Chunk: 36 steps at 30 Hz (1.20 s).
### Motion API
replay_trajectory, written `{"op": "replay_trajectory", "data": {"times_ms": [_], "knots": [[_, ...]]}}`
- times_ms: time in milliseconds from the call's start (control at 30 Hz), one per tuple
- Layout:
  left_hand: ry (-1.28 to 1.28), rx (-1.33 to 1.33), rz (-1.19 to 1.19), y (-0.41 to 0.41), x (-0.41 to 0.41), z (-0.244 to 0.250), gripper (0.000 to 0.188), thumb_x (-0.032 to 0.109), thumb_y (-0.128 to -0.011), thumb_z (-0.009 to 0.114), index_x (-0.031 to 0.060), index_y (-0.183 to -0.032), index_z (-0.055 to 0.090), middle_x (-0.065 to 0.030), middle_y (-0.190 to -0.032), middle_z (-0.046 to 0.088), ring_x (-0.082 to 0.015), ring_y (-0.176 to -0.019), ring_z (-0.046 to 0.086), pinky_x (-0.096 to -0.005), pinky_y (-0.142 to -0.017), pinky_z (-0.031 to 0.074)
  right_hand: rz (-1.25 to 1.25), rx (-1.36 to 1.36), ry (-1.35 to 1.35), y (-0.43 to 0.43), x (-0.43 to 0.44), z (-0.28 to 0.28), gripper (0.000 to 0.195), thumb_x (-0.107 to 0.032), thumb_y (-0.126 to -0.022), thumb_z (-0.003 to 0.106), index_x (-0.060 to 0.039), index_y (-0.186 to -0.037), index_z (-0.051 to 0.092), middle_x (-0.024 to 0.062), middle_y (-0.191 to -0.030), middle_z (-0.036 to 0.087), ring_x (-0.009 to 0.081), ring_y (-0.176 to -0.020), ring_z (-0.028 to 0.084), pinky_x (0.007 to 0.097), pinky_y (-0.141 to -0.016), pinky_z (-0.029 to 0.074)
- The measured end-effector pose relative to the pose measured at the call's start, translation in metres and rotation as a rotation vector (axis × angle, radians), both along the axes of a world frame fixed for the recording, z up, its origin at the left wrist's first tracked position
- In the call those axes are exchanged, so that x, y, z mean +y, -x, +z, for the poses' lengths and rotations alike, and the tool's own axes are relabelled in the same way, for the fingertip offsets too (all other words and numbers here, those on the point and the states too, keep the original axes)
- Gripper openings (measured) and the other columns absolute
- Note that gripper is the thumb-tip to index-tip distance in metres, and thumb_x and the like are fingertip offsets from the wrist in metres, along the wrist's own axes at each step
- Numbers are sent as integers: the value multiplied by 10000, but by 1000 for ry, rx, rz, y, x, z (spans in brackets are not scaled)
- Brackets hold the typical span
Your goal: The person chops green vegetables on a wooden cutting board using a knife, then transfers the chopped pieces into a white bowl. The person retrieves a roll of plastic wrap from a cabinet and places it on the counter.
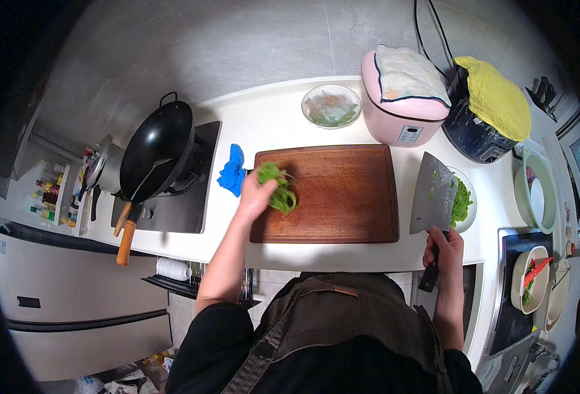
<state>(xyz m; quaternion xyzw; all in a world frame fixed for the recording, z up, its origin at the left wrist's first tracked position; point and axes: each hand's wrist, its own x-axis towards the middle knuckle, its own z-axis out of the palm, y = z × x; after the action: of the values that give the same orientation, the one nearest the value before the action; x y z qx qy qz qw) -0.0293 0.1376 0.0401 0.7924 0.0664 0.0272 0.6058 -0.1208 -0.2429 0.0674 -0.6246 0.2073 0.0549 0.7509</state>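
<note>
My left hand (pixel 256 195) grips a bunch of leafy green vegetables (pixel 281 189) over the left part of a brown wooden cutting board (pixel 341 194). In my right hand (pixel 445 253) is the black handle of a cleaver (pixel 430 197), held to the right of the board. Bits of green stick to its broad steel blade. Partly behind the blade, a plate (pixel 471 216) holds chopped greens (pixel 461 202). A crumpled blue cloth (pixel 233 171) lies just left of the board.
A black wok (pixel 154 143) stands on the stove (pixel 191 216) at left. Behind the board are a covered plate of food (pixel 332 106), a pink rice cooker (pixel 398 115) and a dark cooker (pixel 474 133). At right, a green basin (pixel 521 192) stands by the sink (pixel 504 295) with a container (pixel 519 290) of red peppers.
</note>
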Motion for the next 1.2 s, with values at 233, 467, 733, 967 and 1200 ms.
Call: {"op": "replay_trajectory", "data": {"times_ms": [233,467,733,967,1200], "knots": [[227,-191,-92,-3,38,83,192,-39,-727,417,-35,-886,525,-89,-707,596,-178,-682,619,-299,-659,522,-11,21,0,2,1,-1,174,-143,-858,554,-39,-747,470,22,-506,441,110,-342,403,252,-314,319],[-261,-200,-62,-2,11,108,318,12,-714,515,-15,-1029,553,-56,-767,608,-107,-687,571,-245,-628,476,5,50,-13,0,3,-4,179,-140,-849,567,-41,-742,463,29,-515,449,114,-349,413,260,-319,340],[-1141,-192,-274,-14,-119,-51,343,203,-696,653,25,-912,453,-147,-819,558,-300,-715,609,-410,-569,499,162,25,136,-15,15,-14,175,-147,-845,570,-30,-748,482,25,-530,460,110,-357,440,252,-319,358],[-1082,-45,-423,-19,-140,-44,503,196,-629,696,18,-1052,492,-135,-1050,482,-312,-980,498,-409,-819,440,283,-88,518,-17,22,-31,259,-183,-823,603,11,-696,489,84,-517,487,159,-410,477,316,-398,371],[-917,-121,-478,-20,-131,-52,607,226,-662,713,32,-1183,467,-137,-1066,490,-314,-1024,456,-379,-881,400,389,-184,719,-26,40,-36,277,-221,-793,633,27,-725,529,182,-568,536,317,-527,542,398,-498,400]]}}
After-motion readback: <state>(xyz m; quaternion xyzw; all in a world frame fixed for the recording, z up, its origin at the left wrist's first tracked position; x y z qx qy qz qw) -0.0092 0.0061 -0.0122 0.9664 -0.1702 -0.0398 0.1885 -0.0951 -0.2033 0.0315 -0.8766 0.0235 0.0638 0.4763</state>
